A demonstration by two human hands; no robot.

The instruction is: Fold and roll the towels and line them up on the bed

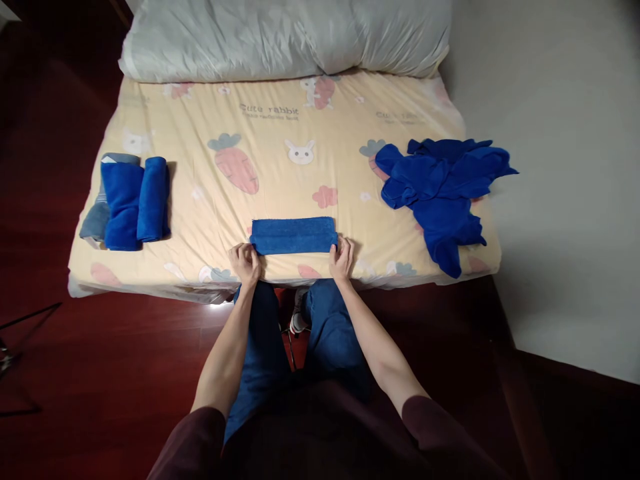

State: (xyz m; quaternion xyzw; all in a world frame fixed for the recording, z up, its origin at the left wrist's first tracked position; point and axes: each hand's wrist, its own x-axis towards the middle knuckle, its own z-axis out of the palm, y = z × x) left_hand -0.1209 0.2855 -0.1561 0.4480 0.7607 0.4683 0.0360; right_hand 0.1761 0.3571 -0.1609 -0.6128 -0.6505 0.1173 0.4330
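A blue towel [293, 235], folded into a flat strip, lies near the front edge of the bed in front of me. My left hand [245, 262] pinches its near left corner, and my right hand [343, 258] pinches its near right corner. Both hands are closed on the cloth, with the fingertips partly hidden. Over to the left lie rolled or folded blue towels [154, 199] beside a grey-blue towel [94, 223]. A loose, crumpled heap of blue towels [440, 187] rests at the right.
The bed has a yellow sheet [290, 180] printed with carrots and rabbits. A large grey bundle [285, 40] lies across its far end. A pale wall [560, 167] stands along the right side. Thin dark legs of a stand [30, 317] show on the floor at left.
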